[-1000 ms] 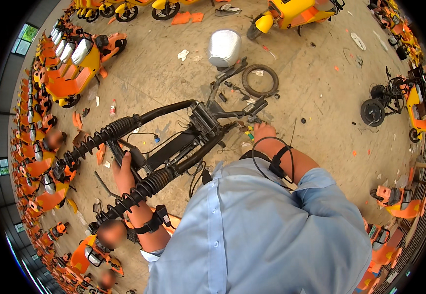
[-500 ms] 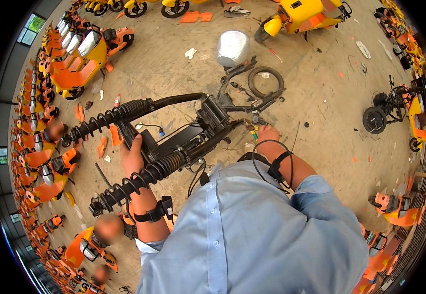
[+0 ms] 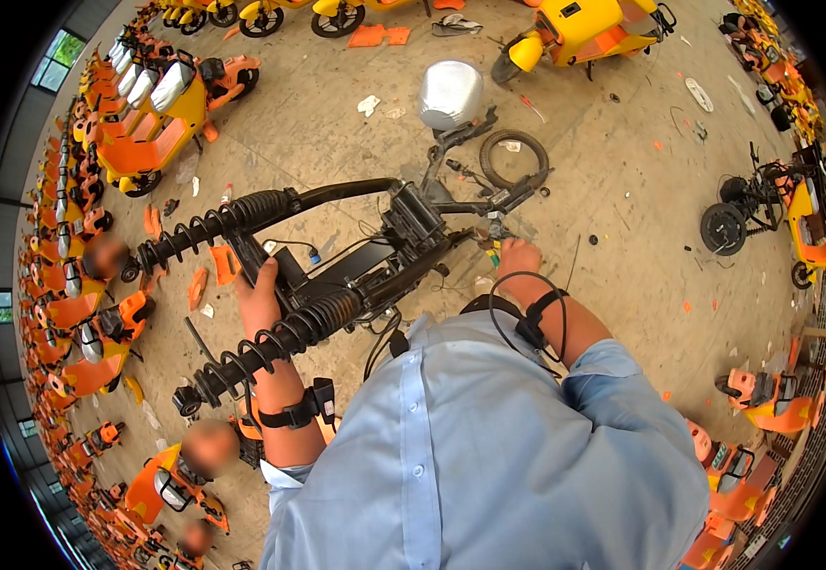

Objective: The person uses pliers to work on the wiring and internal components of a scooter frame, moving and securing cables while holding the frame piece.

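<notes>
Frame orientation: the black frame [image 3: 346, 261] extends from the left grip [image 3: 259, 302] toward the right grip [image 3: 519, 256], above the floor [image 3: 622, 304]. The left grip holds the crossbar [image 3: 259, 264] of the frame, thumb laid along the bar, remaining fingers hidden. The near coil-spring shock [image 3: 289, 340] passes over the forearm directly below the left grip; the far coil-spring shock [image 3: 209, 228] lies above and to its left. A blue connector [image 3: 314, 256] sits to the right of the left grip, beside the black panel of the frame.

The right grip is curled at the right end of the frame, just beside a tool with yellow-green handles [image 3: 494, 257]; whether its fingers close on the handles cannot be told. A tire [image 3: 485, 154] lies on the floor above the right grip. A silver container [image 3: 451, 95] stands farther up, left of the tire.
</notes>
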